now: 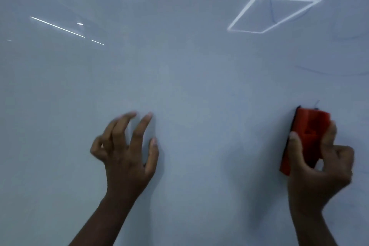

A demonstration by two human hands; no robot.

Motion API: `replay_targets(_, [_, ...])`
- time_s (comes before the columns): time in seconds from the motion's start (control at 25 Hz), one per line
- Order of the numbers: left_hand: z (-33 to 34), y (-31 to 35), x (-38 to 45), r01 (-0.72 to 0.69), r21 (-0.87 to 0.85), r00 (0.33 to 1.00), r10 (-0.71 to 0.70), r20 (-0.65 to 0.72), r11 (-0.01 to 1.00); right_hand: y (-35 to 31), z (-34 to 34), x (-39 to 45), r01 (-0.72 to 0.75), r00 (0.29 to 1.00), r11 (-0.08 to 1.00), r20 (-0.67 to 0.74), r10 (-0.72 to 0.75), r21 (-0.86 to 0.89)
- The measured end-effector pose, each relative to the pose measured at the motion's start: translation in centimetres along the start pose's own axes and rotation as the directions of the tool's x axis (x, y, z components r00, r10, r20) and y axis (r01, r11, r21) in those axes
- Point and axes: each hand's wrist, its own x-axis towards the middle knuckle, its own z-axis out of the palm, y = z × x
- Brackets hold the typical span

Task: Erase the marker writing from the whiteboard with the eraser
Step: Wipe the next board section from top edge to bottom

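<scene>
Right hand point(319, 158): my fingers wrap the red eraser point(307, 136), low right on whiteboard point(179, 78) | left hand point(127, 146): fingers spread, loosely bent, holding nothing | faint blue marker lines point(271, 8) upper right, crossing a square light reflection point(273, 15); nothing between.

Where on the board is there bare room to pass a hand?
Bare whiteboard runs between the left hand and the right hand, and up the middle between the reflected light streaks and the reflected square. Crowded at right: the red eraser in the right hand's fingers, faint marker lines above.
</scene>
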Motion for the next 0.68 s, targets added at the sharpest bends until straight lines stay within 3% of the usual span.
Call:
replay_targets(0.12, [0.8, 0.2, 4.4, -0.073, 0.022, 0.997, 0.073, -0.006, 0.997, -2.9, 2.1, 2.3, -0.057, 0.995, 0.998, -0.086, 0.057, 0.004])
replay_targets(0.24, [1.4, 0.7, 4.3, -0.078, 0.061, 0.997, 0.077, 0.015, 0.995, -7.6, 4.2, -0.5, 0.207, 0.978, 0.978, 0.028, -0.206, -0.038])
replay_targets(0.32, [1.4, 0.3, 4.2, -0.086, 0.064, 0.996, 0.084, 0.028, 0.994, -11.1, 5.3, -3.8, 0.392, 0.906, 0.919, 0.156, -0.394, 0.040])
replay_targets(0.4, [1.3, -0.2, 4.5, -0.100, 0.051, 0.995, 0.098, 0.033, 0.994, -13.6, 5.9, -6.1, 0.482, 0.838, 0.870, 0.237, -0.492, 0.104])
replay_targets(0.52, [1.3, -0.6, 4.5, -0.096, 0.045, 0.995, 0.095, 0.019, 0.994, -14.2, 6.2, -5.4, 0.552, 0.781, 0.819, 0.246, -0.573, 0.155])
replay_targets(0.6, [1.2, -0.5, 4.5, -0.077, 0.037, 0.997, 0.077, 0.008, 0.996, -13.5, 6.1, -2.5, 0.555, 0.794, 0.819, 0.199, -0.574, 0.146])
replay_targets(0.68, [1.1, -0.4, 4.7, -0.067, 0.027, 0.998, 0.067, 0.005, 0.997, -11.4, 5.8, 0.8, 0.496, 0.853, 0.864, 0.141, -0.503, 0.084])
